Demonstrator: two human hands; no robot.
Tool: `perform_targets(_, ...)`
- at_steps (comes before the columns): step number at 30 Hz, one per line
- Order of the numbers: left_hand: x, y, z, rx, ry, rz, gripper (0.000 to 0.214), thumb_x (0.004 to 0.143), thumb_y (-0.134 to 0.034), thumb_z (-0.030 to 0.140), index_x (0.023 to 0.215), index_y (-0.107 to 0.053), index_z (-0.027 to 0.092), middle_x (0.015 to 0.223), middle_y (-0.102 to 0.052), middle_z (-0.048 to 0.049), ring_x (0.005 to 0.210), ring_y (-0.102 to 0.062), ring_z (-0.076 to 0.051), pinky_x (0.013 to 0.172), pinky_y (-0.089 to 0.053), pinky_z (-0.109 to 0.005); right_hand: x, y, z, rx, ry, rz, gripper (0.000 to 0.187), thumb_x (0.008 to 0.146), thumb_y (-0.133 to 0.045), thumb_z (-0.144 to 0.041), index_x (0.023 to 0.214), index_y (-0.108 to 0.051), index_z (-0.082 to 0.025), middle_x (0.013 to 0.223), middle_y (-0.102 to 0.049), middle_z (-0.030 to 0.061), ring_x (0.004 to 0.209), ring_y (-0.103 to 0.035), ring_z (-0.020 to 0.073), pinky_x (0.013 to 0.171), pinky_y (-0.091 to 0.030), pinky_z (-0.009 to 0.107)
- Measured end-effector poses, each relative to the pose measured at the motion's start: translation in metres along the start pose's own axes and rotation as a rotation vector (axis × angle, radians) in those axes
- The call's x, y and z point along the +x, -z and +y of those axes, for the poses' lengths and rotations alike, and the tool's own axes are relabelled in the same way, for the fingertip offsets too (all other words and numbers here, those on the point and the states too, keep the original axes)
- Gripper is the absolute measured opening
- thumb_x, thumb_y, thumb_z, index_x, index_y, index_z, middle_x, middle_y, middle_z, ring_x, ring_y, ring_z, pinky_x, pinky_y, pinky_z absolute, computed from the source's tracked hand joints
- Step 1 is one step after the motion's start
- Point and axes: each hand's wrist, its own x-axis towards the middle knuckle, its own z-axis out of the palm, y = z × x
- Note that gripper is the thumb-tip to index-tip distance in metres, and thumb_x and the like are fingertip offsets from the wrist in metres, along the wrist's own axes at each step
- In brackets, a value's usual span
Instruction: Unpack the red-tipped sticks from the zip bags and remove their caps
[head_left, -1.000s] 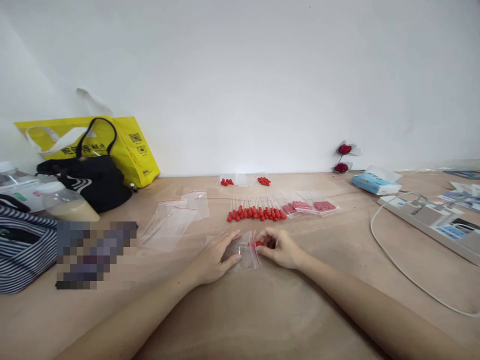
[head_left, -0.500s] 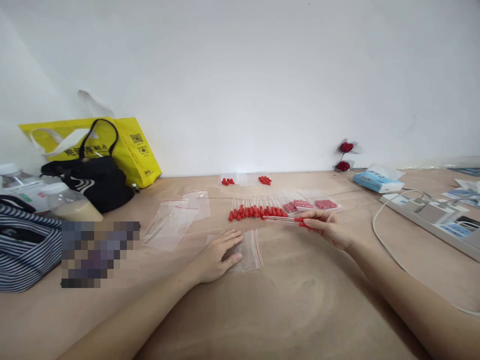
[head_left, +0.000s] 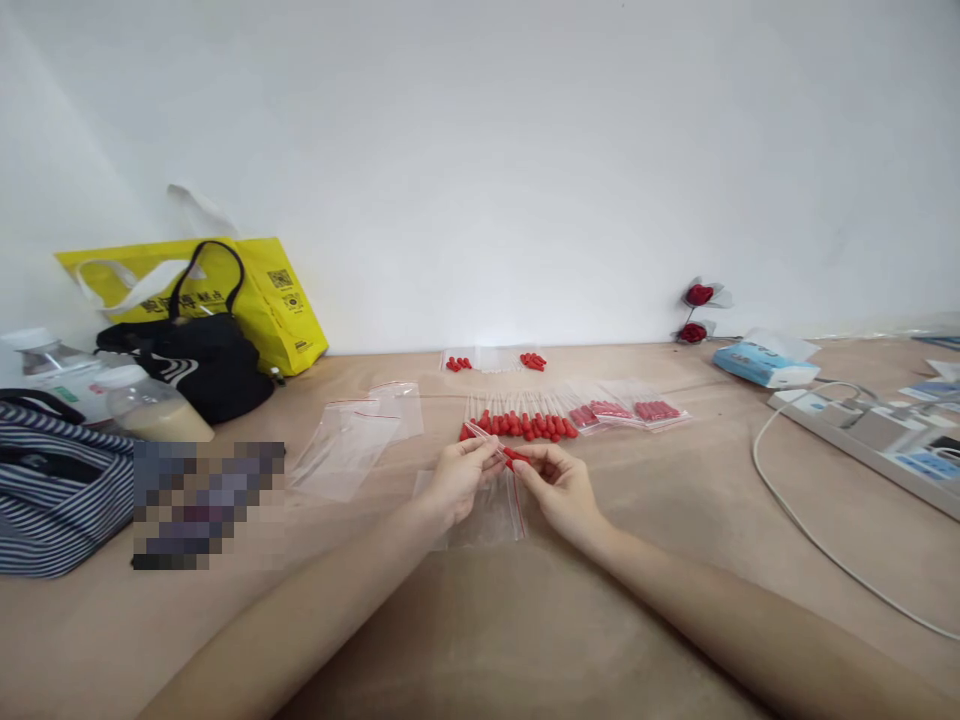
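left grip (head_left: 459, 485): bare | right grip (head_left: 564, 495): bare | forearms (head_left: 315, 595): bare

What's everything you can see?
Table: one, tan, underneath
Wall: one, white, behind
Tubes: many, red ends, central row
Held tubes: count unclear, red ends, centre
Loose bags: several, clear, left
Bag: one, clear, front centre
Filled bags: several, clear, back and right
Tote: one, yellow, left
Handbag: one, black, left
Large bottles: two, white caps, left
Pouch: one, striped, left
Tissues: one pack, blue, right
Roses: two, red, right
Power strip: one, white, right
Cable: one, white, right
Left hand: one, centre
Right hand: one, centre
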Motion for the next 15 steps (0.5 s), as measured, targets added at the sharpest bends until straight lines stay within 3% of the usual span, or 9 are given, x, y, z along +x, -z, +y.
perform_targets(4, 0.013, 0.006, 0.006, 0.044, -0.007, -0.007, 0.007, 0.075, -0.06, 0.018, 0.07, -0.058, 0.013, 0.078, -0.067, -0.0056, 0.074, -0.064, -0.013, 0.074, -0.051, -0.026, 0.0, 0.007, 0.002, -0.12, 0.042, -0.097, 0.025, 0.069, -0.061, -0.037, 0.083, -0.061, -0.017, 0.078, -0.062, 0.0048, 0.065, -0.055, 0.0128, 0.061, -0.045, 0.027)
perform_targets(9, 0.058, 0.033, 0.043, 0.247, -0.012, -0.009, 0.011, 0.069, -0.067, 0.019, 0.072, -0.059, 0.011, 0.071, -0.065, -0.0046, 0.07, -0.063, -0.014, 0.07, -0.052, -0.027, 0.001, 0.032, 0.002, -0.38, 0.133, -0.119, 0.017, 0.072, -0.058, -0.034, 0.08, -0.062, -0.019, 0.08, -0.056, 0.004, 0.067, -0.052, 0.0125, 0.06, -0.044, 0.026)
perform_targets(12, 0.089, 0.043, 0.059, 0.384, -0.021, 0.004, 0.021, 0.075, -0.062, 0.024, 0.09, -0.058, 0.011, 0.089, -0.062, -0.0075, 0.079, -0.06, -0.016, 0.072, -0.05, -0.032, 0.004, 0.047, 0.006, -0.453, 0.169, -0.105, 0.015, 0.073, -0.056, -0.033, 0.075, -0.062, -0.019, 0.078, -0.055, 0.0043, 0.07, -0.052, 0.014, 0.058, -0.043, 0.026)
perform_targets(15, 0.111, 0.043, 0.061, 0.5, -0.085, 0.007, 0.029, 0.084, -0.05, 0.03, 0.108, -0.051, 0.014, 0.107, -0.054, -0.0078, 0.09, -0.056, -0.018, 0.076, -0.048, -0.037, 0.008, 0.054, 0.009, -0.5, 0.183, -0.104, 0.013, 0.074, -0.056, -0.031, 0.074, -0.062, -0.019, 0.077, -0.054, 0.0044, 0.072, -0.051, 0.0148, 0.058, -0.043, 0.026)
